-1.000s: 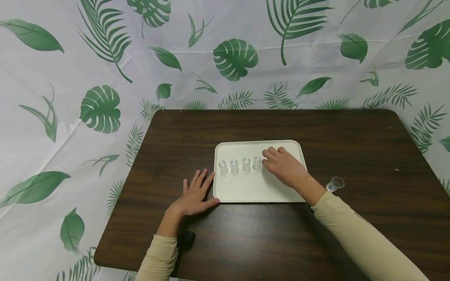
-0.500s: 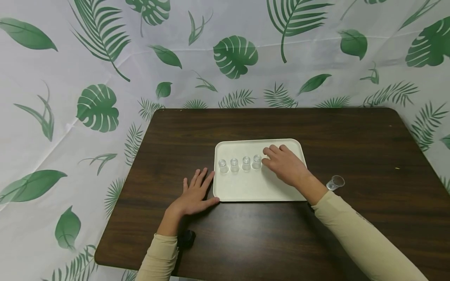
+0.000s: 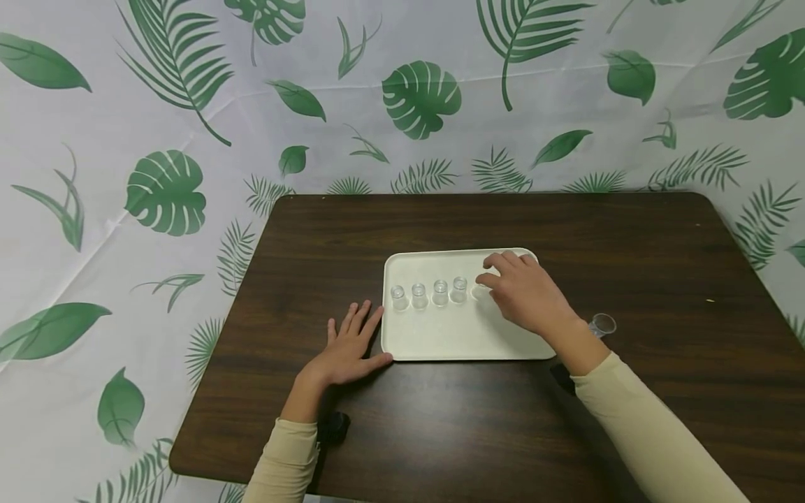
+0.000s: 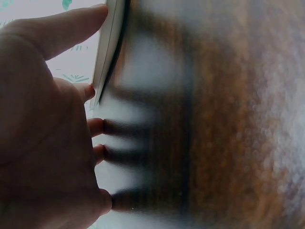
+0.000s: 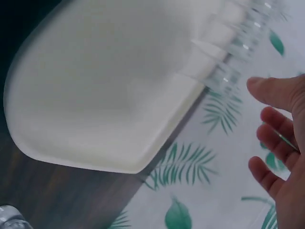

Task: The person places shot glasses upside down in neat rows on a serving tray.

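Observation:
Small clear cups stand in a row on a cream tray (image 3: 449,335), wider ends seemingly down. The leftmost cup (image 3: 399,298) is near the tray's left side; the rightmost cup (image 3: 481,290) is partly hidden by my right hand (image 3: 525,293). That hand hovers over the tray's right part, thumb and fingers spread apart with nothing between them. In the right wrist view, a gap separates the thumb from the nearest cup (image 5: 224,78). My left hand (image 3: 342,355) lies on the table with fingers spread, thumb and fingertips at the tray's left edge.
Another clear cup (image 3: 602,325) stands on the dark wooden table (image 3: 453,426) right of the tray, partly covered by my right wrist. Behind the table hangs a white leaf-print cloth (image 3: 352,56).
My right hand has let go of the fifth cup and moved slightly right and back, its fingers opening. That cup now shows at the row's right end. The left hand stays put.

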The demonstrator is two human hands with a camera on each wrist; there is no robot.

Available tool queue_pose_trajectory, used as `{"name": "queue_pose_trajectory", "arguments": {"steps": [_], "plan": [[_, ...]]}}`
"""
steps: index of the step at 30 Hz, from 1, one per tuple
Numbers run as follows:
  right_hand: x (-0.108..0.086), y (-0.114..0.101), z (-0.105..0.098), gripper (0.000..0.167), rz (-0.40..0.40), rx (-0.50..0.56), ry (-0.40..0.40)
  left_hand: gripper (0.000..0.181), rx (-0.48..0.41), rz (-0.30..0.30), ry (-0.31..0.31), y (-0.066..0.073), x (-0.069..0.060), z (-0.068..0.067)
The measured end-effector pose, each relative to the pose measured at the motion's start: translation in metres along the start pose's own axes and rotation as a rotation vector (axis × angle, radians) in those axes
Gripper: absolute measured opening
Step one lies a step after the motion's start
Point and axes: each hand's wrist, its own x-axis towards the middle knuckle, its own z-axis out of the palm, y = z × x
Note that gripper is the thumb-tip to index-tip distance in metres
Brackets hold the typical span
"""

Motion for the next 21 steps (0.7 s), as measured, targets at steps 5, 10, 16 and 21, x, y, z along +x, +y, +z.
{"name": "queue_pose_trajectory", "arguments": {"steps": [5,10,16,21], "plan": [[-0.017,0.008,-0.008,0.03,0.125,0.146,0.049,0.09,-0.009,-0.002,0.0,0.0,0.0,0.0],[-0.041,0.02,-0.013,0.033,0.242,0.288,0.039,0.089,-0.004,-0.001,-0.001,0.001,0.001,-0.002],[-0.076,0.039,-0.013,0.046,0.389,0.45,0.058,0.089,-0.007,0.002,-0.003,0.003,0.0,-0.004],[-0.107,0.054,-0.007,0.064,0.491,0.502,0.023,0.09,-0.007,0.008,0.001,0.002,0.0,-0.003]]}}
